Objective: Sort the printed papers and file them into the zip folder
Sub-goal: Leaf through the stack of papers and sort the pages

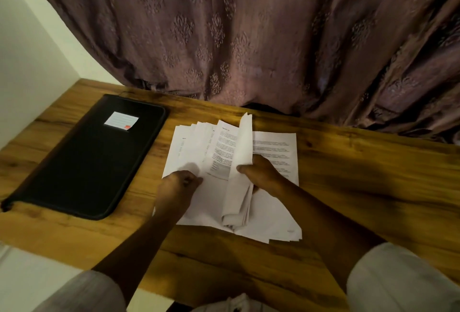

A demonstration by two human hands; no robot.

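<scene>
A fanned pile of printed papers (194, 147) lies on the wooden table (348, 175), with more printed sheets (273, 147) spread flat to its right. My right hand (261, 175) grips a bundle of several sheets (242, 142) that stands up on edge and curls over the pile. My left hand (178, 184) pinches the lower part of the fanned sheets. A black zip folder (87, 157) lies closed at the left of the table, with a small white label (121, 120) on its cover.
A brown patterned curtain (249, 38) hangs behind the table's far edge and bunches onto it at the right. A pale wall (29, 58) stands at the left. The table's front edge runs just above my sleeves.
</scene>
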